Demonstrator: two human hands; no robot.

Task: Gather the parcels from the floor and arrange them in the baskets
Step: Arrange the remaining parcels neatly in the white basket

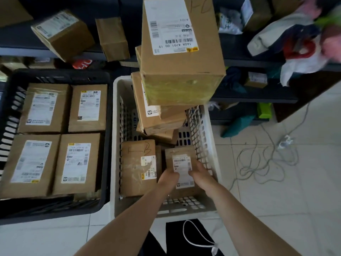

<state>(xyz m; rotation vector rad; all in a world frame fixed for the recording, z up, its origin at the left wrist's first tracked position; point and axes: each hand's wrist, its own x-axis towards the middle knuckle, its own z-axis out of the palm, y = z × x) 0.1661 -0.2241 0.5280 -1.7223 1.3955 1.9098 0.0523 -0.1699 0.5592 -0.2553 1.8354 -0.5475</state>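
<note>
Both my hands reach down into the white basket. My left hand and my right hand hold a small brown parcel with a white label, one hand on each side of its near end. It lies beside another flat parcel marked with pen. At the basket's far end a tilted pile of parcels carries a large box on top. To the left, the black basket holds several labelled parcels laid flat.
Dark shelves behind the baskets carry more boxes and bags. Clothes and plastic bags are heaped at the top right. Loose grey cable lies on the tiled floor to the right of the white basket.
</note>
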